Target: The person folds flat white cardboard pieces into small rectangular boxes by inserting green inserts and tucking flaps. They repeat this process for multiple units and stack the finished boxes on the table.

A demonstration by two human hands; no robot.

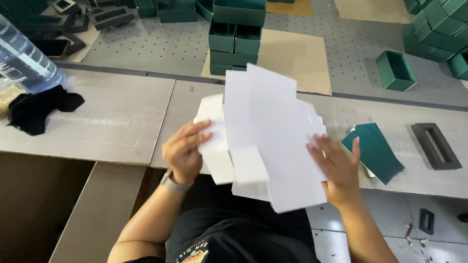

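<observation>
**Where things lie around the two hands**

The flat card blank [265, 136] sits between the left hand [184, 151] and the right hand [336, 168], held above the table [122, 122]. Just right of the right hand lies a flat sleeve [374, 151]; further right, a foam frame [435, 145]. Well left of the left hand lies a cloth [39, 109], with a bottle [27, 58] behind it. Behind both hands stands a stack of boxes [236, 36] on a cardboard sheet [297, 58]; a single open box [396, 70] stands behind the right hand.
</observation>
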